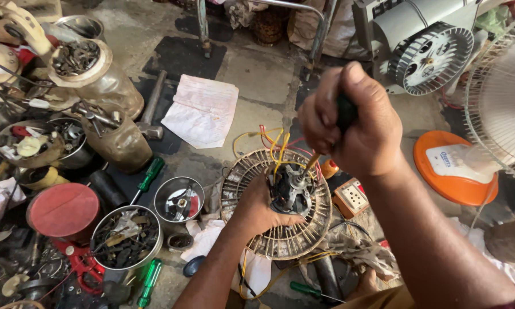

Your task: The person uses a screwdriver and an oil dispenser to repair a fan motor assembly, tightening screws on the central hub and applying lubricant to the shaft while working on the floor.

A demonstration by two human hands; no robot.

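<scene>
My right hand (352, 123) is shut around the dark handle of a screwdriver (311, 161) whose shaft points down into a fan motor (290, 191). The motor sits in the middle of a round wire fan guard (246, 174) on the floor. My left hand (263, 209) lies on the guard and grips the motor's left side. Yellow and red wires (274, 143) loop up from the motor behind the screwdriver.
Metal bowls of small parts (126, 236), a red lid (63, 209), green screwdrivers (150, 174), a hammer (150, 111) and tins of hardware crowd the left. A paper sheet (201, 110) lies behind. An orange disc (454, 166), a fan grille (503, 91) and a blower wheel (432, 57) stand at right.
</scene>
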